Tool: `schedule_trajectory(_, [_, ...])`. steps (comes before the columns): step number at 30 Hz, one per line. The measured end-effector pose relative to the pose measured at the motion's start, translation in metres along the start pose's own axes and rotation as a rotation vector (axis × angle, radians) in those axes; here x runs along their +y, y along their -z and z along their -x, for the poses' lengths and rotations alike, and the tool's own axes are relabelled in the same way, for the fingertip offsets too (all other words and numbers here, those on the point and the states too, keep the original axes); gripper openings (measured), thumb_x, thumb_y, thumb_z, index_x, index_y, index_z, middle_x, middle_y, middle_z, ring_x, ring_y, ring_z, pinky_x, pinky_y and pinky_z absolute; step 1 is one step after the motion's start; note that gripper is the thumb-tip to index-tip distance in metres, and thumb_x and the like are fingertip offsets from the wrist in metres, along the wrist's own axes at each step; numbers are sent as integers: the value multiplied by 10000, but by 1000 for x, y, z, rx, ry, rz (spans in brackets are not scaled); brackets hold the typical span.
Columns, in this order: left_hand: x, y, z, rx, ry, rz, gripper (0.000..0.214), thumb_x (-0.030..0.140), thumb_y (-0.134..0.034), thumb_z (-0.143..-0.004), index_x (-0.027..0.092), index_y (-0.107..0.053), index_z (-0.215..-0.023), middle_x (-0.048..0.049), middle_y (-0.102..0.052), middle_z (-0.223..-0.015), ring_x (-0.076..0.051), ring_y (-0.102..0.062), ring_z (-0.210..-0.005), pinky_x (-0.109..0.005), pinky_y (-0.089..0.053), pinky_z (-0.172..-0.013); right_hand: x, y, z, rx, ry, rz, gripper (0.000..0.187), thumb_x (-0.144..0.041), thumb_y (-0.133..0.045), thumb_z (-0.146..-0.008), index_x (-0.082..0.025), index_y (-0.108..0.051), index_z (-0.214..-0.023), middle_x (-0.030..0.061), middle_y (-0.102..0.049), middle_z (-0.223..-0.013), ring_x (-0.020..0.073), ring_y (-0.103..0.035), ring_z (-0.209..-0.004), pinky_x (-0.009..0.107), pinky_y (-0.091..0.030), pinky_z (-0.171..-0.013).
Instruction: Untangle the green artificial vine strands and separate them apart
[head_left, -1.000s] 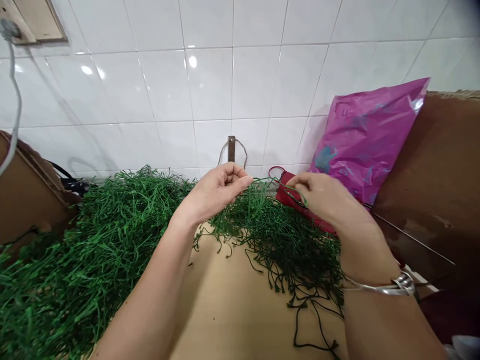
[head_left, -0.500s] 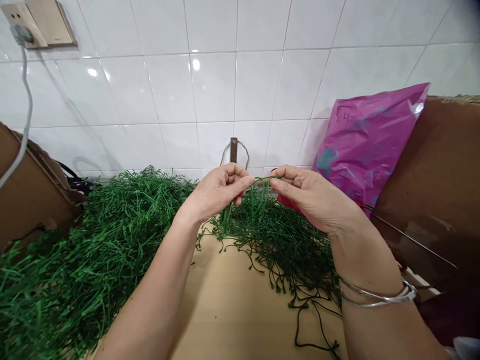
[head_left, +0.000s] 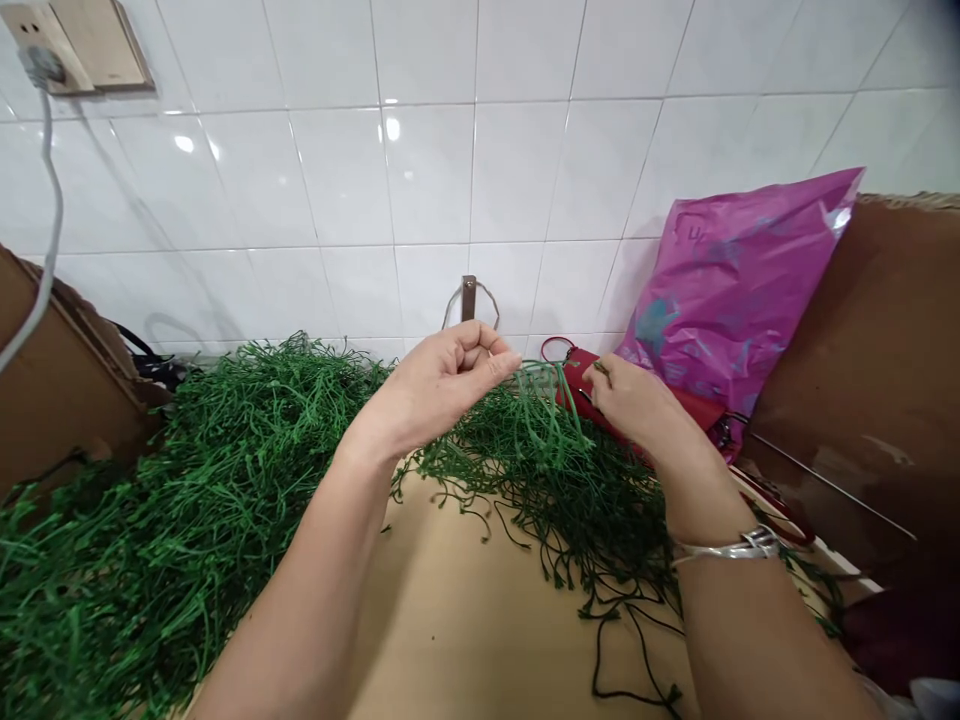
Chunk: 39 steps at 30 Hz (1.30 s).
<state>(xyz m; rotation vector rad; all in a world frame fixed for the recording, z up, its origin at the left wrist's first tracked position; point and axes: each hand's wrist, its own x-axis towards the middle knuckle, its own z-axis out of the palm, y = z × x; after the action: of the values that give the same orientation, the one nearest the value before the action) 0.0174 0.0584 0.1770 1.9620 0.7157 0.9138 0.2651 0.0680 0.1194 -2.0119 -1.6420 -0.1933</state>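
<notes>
- Fingers (head_left: 480, 345) of the left hand (head_left: 439, 390) are curled in toward the palm, with the thumb laid along them. We cannot tell whether they grip a strand.
- Fingers (head_left: 604, 378) of the right hand (head_left: 637, 410) are pinched together, thumb and forefinger closed on the end of a thin green strand (head_left: 600, 368).
- A hanging bunch of green plastic strands (head_left: 544, 410) falls between the two hands, its top just beside the left thumb. Its lower ends merge into a dark green tangle (head_left: 570, 500) lying on a tan board (head_left: 480, 620), with loose ends trailing toward us.
- A much larger heap of green strands (head_left: 187, 470) lies on the left, running from the near edge to the wall.
- A silver bangle (head_left: 727, 548) circles the right wrist.
- On the far right, a red bag (head_left: 592, 385) with a loop handle lies just beyond the right hand, against a crumpled magenta plastic bag (head_left: 712, 300).
- A brown cardboard sheet (head_left: 847, 400) leans at the right, and a cardboard box (head_left: 52, 390) stands at the left.
- The far side is a white tiled wall (head_left: 337, 180), carrying a brown wall bracket (head_left: 469, 297) low down and a wall socket (head_left: 75, 45) at upper left, from which a grey cable (head_left: 49, 200) hangs.
</notes>
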Motion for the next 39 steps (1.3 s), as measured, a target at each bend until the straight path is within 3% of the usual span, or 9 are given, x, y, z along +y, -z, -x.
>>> schedule_trajectory(4, [-4, -2, -4, 30, 21, 63, 136, 297, -569, -953, 179, -549, -890, 45, -490, -657, -67, -434, -551, -231, -330, -526, -3, 18, 4, 32, 81, -134, 232, -254, -563, -874, -169, -698, -1042, 128, -751, -1047, 269, -672, -958, 382, -482, -870])
schedule_trajectory(9, [-12, -7, -11, 45, 2, 76, 111, 260, -557, -956, 158, -562, -911, 10, -621, -755, -75, -547, -643, -238, -426, -645, -36, 47, 23, -76, 120, -696, 352, -484, -525, -944, -204, -733, -892, 89, -759, -987, 236, -685, -965, 375, -516, -897])
schedule_trajectory(13, [-15, -10, -11, 58, -21, 65, 128, 281, -565, -948, 154, -574, -934, -6, -656, -802, -91, -579, -712, -250, -443, -704, -48, 52, 32, -283, 143, -972, 409, -614, -649, -853, -213, -729, -838, 54, -731, -918, 194, -663, -885, 319, -523, -795])
schedule_trajectory(17, [-15, -10, -10, 43, -27, 57, 139, 293, -569, -941, 154, -573, -935, 5, -615, -779, -89, -544, -689, -248, -427, -676, -49, 49, 32, -317, 116, -1009, 378, -571, -766, -750, -207, -695, -818, -1, -654, -777, 135, -552, -683, 265, -456, -637])
schedule_trajectory(22, [-12, -8, -7, 48, 41, -125, 206, 370, -574, -929, 167, -612, -920, 47, -470, -695, -85, -382, -593, -254, -311, -567, -47, 54, 32, -298, 209, -832, 263, -453, -618, -877, -206, -635, -791, -8, -579, -735, 138, -499, -665, 264, -400, -620])
schedule_trajectory(28, [-16, -17, -11, 28, -19, -274, 220, 347, -528, -939, 186, -570, -796, 45, -467, -680, -104, -389, -632, -268, -301, -612, -54, 39, 28, -12, 249, -358, 172, -243, -476, -929, -215, -612, -827, 15, -616, -717, 168, -505, -647, 307, -349, -649])
schedule_trajectory(33, [-15, -36, -10, 92, -50, -383, 207, 244, -513, -932, 197, -476, -734, 47, -443, -644, -116, -381, -634, -280, -285, -626, -55, 16, 20, 9, 108, -85, 239, -202, -437, -933, -201, -675, -911, 95, -690, -786, 234, -584, -707, 336, -328, -637])
schedule_trajectory(36, [0, -42, 1, 15, -92, -267, 211, 277, -501, -953, 202, -489, -756, 46, -441, -650, -111, -382, -625, -276, -299, -612, -35, 11, 12, 0, -82, 6, 283, -163, -456, -913, -158, -721, -1011, 171, -735, -902, 295, -662, -830, 355, -366, -672])
schedule_trajectory(39, [12, -39, 8, 91, -139, -187, 220, 309, -495, -969, 203, -506, -776, 40, -454, -668, -108, -383, -627, -274, -314, -612, -8, 12, 4, -20, -188, 8, 299, -152, -485, -902, -124, -749, -1040, 191, -755, -955, 319, -693, -925, 364, -421, -731])
